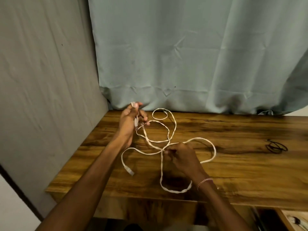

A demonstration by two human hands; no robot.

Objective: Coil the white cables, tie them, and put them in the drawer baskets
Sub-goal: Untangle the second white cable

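Tangling is your main risk from this layout. The white cable (175, 191) sprawls in several loose loops over the wooden table (233, 180), and the strands cross one another near the middle. Your left hand (129, 124) is raised at the back left, fingers curled round a gathered end of the cable. Your right hand (182, 155) pinches a strand right at that crossing.

If you draw length toward the left hand without lifting each loop free, the crossings will probably cinch into a knot. The free connector (129, 171) lies on the table near your left forearm. It may drag and catch under another strand as the slack runs out. The nearest loop sits close to the front edge and could slip off, and its weight would tug the coil crooked.

Some thin black ties (276, 146) lie well apart to the right. Reaching for them with one hand may let the coil spring open. The drawer (295, 220) shows only at the bottom right corner, and I cannot make out what is in it.
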